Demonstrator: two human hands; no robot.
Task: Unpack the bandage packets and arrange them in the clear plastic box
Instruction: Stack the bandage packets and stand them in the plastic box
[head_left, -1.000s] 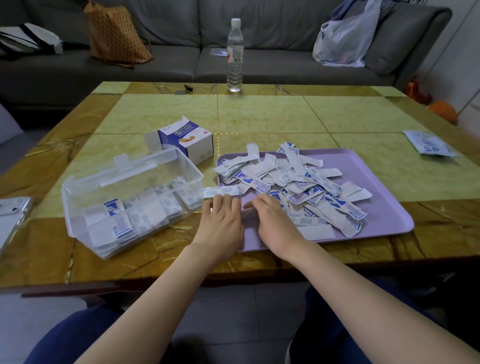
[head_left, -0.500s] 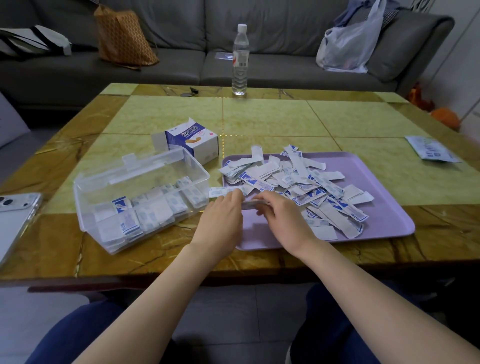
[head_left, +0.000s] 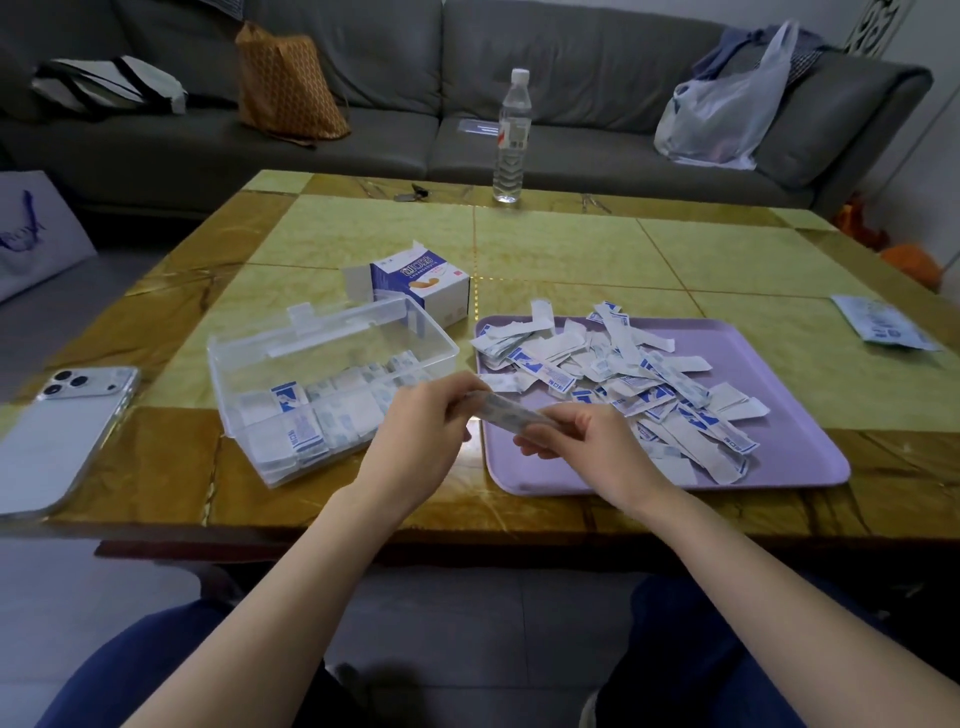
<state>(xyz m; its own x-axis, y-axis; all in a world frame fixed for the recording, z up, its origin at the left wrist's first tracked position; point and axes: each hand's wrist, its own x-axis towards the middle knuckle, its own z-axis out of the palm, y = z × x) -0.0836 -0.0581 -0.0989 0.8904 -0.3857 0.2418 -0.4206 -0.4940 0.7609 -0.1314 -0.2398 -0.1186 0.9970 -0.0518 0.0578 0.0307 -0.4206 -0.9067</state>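
Over the yellow table (head_left: 545, 249), between the clear box (head_left: 332, 384) and purple tray (head_left: 779, 457), left hand (head_left: 421, 436) and right hand (head_left: 587, 447) together pinch a bandage strip (head_left: 506, 413).

The plastic box (head_left: 332, 384) sits left of the tray (head_left: 810, 457) (carton (head_left: 421, 280) behind both), phone (head_left: 62, 431) farthest left.

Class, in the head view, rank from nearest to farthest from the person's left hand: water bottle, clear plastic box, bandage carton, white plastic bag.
From the left hand, gripping a bandage packet:
1. clear plastic box, just left of it.
2. bandage carton, behind the box.
3. water bottle, far table edge.
4. white plastic bag, on the sofa.
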